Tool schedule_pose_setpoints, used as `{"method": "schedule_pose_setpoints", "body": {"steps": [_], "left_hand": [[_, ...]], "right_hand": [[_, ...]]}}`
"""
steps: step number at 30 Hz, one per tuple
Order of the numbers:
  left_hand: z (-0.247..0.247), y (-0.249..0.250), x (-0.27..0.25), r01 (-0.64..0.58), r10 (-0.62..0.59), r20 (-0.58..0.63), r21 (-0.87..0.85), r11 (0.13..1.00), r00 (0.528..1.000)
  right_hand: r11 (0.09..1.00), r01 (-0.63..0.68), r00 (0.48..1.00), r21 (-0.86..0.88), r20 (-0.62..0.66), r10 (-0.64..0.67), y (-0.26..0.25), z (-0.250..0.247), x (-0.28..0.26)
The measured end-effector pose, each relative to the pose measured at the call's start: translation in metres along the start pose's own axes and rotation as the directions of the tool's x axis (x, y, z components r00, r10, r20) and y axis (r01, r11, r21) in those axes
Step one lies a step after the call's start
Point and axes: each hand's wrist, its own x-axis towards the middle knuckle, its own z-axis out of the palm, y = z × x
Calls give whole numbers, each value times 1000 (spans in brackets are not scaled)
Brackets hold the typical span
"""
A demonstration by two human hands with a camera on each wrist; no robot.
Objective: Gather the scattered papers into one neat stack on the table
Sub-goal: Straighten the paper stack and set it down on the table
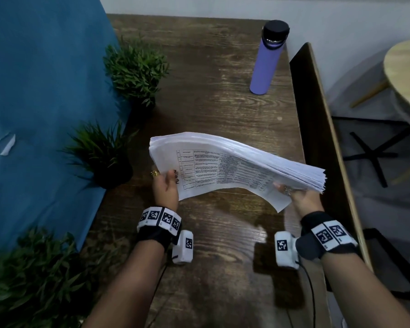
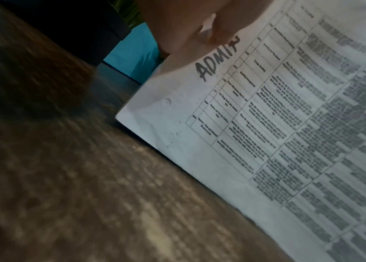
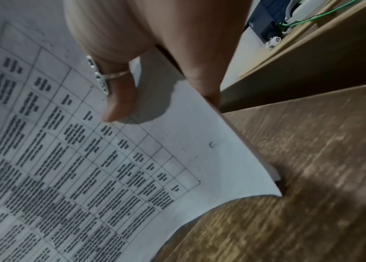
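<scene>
A thick stack of white printed papers (image 1: 225, 166) is held above the dark wooden table (image 1: 213, 91), its top sheet a table of text with handwriting near the left edge. My left hand (image 1: 165, 185) grips the stack's left end, thumb on the top sheet (image 2: 244, 124). My right hand (image 1: 298, 197) grips the right end, thumb with a ring pressed on the top sheet (image 3: 87, 159) and fingers underneath. The stack bows upward in the middle and its right edge is fanned unevenly. Its near edge hangs over the table.
A purple bottle (image 1: 268, 60) with a black cap stands at the table's far right. Three potted green plants (image 1: 135, 69) line the left edge beside a blue cloth (image 1: 38, 91). A wooden panel (image 1: 322, 129) borders the right side.
</scene>
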Motion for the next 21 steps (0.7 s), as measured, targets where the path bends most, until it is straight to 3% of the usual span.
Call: {"method": "schedule_pose_setpoints", "body": {"steps": [3,7,9,13,15,17,19,21], "left_hand": [[2,8,4,-72,80,-75,102,992,994],[-6,47,9,-227,257,-80,277,934,963],[-12,76,9,-275,321,-39,424,863,946],[-16,138,2,-394,475,70,672,627,877],[-12,160,-3,-507,575,171,705,496,800],[-8,171,-8,-621,662,299,715,322,687],[-4,173,-12,-681,691,410,715,162,595],[-1,172,-16,-724,719,470,687,66,511]], "right_hand": [[996,-5,1000,84,11,4,-1,0,4],[992,25,996,125,-90,-14,1,5,10],[994,41,990,106,-140,-26,2,11,11],[999,26,976,41,-219,-16,-8,25,6],[994,53,973,-95,-220,-73,-21,32,-1],[963,195,956,-186,-182,-229,-44,40,-14],[909,394,907,-137,-104,-409,-71,49,-26],[890,456,890,16,-17,-456,-97,58,-34]]}}
